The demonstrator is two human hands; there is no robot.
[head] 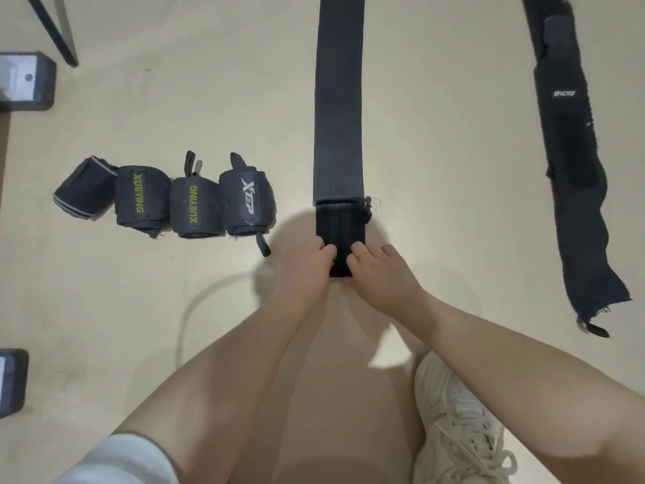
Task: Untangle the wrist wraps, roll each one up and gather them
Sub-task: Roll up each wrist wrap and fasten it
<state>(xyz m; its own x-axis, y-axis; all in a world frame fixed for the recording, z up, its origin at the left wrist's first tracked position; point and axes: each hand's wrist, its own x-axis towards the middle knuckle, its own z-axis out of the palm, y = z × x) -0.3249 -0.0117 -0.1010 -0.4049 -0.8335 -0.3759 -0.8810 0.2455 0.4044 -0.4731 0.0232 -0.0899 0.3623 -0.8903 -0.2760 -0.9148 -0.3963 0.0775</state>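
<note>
A long dark grey wrist wrap (339, 110) lies flat on the floor, running straight away from me. Its near end is a black ribbed patch (340, 228). My left hand (307, 270) and my right hand (378, 274) pinch the near edge of that patch from both sides, fingers curled over it. Several rolled wraps sit in a row at the left: a plain one (85, 193), two marked XUEYING (141, 199) (196, 207) and one marked XTEP (247, 202). Another black wrap (567, 151) lies unrolled at the right.
The floor (453, 169) is pale beige. Dark blocks sit at the left edge, upper (26, 82) and lower (12, 380). A thin dark stand leg (52, 29) crosses the top left corner. My bare knee (209, 396) and a white sneaker (457, 424) fill the bottom.
</note>
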